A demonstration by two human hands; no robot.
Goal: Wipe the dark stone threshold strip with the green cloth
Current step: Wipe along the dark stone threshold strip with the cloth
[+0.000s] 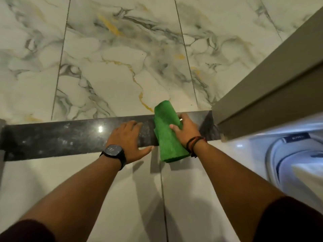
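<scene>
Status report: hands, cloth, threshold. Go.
Right hand pressing folded green cloth across dark threshold strip. Left hand flat on the strip, open. Nothing lying in the way.

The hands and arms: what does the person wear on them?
The left hand has a black watch with a dark square face on its wrist. The right hand has dark and reddish cord bracelets on its wrist. Both forearms are bare, with dark maroon sleeves pushed up near the elbows.

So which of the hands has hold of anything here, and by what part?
The right hand presses on the middle of the folded green cloth, laid across the threshold strip. The left hand lies flat on the strip, holding nothing.
</scene>
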